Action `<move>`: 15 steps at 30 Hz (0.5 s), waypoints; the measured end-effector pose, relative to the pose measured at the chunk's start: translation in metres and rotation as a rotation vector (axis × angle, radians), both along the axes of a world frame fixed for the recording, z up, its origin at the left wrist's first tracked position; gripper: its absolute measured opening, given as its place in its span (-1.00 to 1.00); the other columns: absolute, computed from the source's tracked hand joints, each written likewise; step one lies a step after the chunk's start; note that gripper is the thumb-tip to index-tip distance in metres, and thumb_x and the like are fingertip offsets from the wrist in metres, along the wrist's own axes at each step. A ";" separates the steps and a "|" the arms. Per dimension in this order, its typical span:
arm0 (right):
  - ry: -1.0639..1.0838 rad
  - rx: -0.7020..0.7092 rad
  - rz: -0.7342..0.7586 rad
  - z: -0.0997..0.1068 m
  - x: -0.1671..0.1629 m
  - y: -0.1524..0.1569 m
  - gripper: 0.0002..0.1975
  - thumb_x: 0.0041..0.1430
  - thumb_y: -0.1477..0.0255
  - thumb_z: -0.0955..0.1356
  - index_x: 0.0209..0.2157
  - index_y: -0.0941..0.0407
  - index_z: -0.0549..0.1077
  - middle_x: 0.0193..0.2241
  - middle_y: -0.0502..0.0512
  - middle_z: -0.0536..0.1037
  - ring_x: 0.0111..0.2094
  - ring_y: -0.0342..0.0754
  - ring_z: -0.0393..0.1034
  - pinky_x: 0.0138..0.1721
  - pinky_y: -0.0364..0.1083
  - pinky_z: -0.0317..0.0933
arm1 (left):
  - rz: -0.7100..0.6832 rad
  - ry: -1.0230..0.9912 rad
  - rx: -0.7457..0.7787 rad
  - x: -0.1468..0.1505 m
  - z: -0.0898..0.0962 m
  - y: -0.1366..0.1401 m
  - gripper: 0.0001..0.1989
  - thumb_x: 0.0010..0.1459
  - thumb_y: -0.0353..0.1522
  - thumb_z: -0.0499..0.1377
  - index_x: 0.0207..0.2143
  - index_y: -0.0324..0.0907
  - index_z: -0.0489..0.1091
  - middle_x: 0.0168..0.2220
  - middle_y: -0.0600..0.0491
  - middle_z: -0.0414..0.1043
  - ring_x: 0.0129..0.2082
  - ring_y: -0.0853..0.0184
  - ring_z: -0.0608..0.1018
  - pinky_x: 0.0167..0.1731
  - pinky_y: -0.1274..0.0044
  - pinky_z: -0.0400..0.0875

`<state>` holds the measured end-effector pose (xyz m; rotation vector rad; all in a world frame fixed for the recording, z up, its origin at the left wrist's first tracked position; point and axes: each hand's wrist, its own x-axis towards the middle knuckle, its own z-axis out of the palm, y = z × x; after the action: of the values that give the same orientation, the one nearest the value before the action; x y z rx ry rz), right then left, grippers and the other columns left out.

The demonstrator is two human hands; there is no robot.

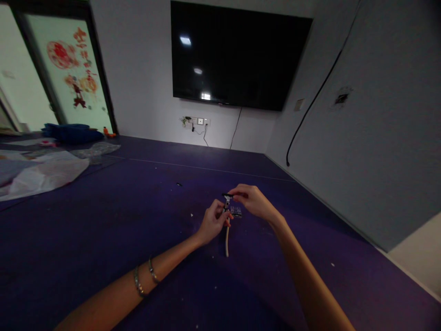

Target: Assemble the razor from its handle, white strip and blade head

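Between my hands is a T-shaped tool that looks like a razor, with a dark bar across the top, a silvery neck and a long pale handle (227, 242). My left hand (212, 221) is closed around its neck and the upper handle. At the top, the fingers of my right hand (251, 199) pinch one end of the dark bar (226, 195). Just right of the handle, under my right hand, lies a small clear plastic case (236, 212); its contents are too small to make out. The tool's middle is partly hidden by my left fingers.
A small black piece (179, 184) lies on the purple surface (144, 230) ahead, with white specks scattered about. Crumpled plastic sheeting (51, 174) and a dark blue bundle (72, 133) are at the left. A television (237, 55) hangs on the wall; a black cable (317, 94) dangles at right.
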<state>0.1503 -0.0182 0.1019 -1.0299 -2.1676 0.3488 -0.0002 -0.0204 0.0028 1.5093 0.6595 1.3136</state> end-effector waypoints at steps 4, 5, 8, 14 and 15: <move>0.003 -0.008 -0.004 0.000 0.000 0.000 -0.76 0.04 0.58 0.26 -0.31 0.13 0.53 -0.38 0.08 0.52 -0.37 -0.13 0.36 -0.32 -0.16 0.20 | 0.001 -0.007 -0.017 0.001 0.001 -0.002 -0.75 0.07 -0.24 0.14 -0.36 -0.17 0.11 -0.52 0.13 0.43 -0.66 0.47 0.44 -0.62 0.62 0.30; 0.012 -0.010 -0.002 -0.001 0.000 0.000 -0.77 0.04 0.57 0.26 -0.31 0.13 0.53 -0.38 0.08 0.52 -0.37 -0.13 0.37 -0.32 -0.15 0.20 | 0.003 -0.011 -0.016 0.001 0.001 -0.001 -0.76 0.07 -0.25 0.14 -0.37 -0.17 0.12 -0.51 0.13 0.43 -0.65 0.47 0.45 -0.59 0.61 0.32; 0.066 -0.023 0.015 -0.001 0.001 0.000 -0.76 0.06 0.53 0.26 -0.26 0.12 0.52 -0.33 0.09 0.53 -0.34 -0.11 0.39 -0.30 -0.14 0.23 | 0.025 -0.005 -0.004 -0.002 0.003 0.003 -0.78 0.07 -0.26 0.14 -0.35 -0.18 0.17 -0.45 0.08 0.47 -0.54 0.42 0.50 -0.49 0.58 0.35; 0.126 -0.032 -0.156 -0.002 0.018 0.006 -0.68 0.07 0.40 0.30 -0.11 0.10 0.47 -0.22 0.14 0.54 -0.34 -0.08 0.41 -0.29 -0.09 0.27 | 0.131 -0.004 0.042 -0.016 0.020 0.017 -0.75 0.07 -0.24 0.14 -0.24 -0.20 0.38 -0.20 -0.05 0.49 -0.17 0.24 0.50 -0.24 0.47 0.36; 0.119 -0.050 -0.192 -0.002 0.021 0.006 -0.70 0.07 0.39 0.29 -0.14 0.12 0.49 -0.27 0.14 0.56 -0.39 -0.09 0.41 -0.34 -0.11 0.27 | 0.150 -0.010 0.056 -0.018 0.024 0.019 -0.74 0.06 -0.24 0.15 -0.24 -0.21 0.41 -0.20 -0.05 0.50 -0.15 0.23 0.49 -0.18 0.44 0.34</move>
<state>0.1710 -0.0119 0.0999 -1.2039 -1.9454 0.3658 -0.0179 -0.0013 0.0266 1.5206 0.7474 1.4629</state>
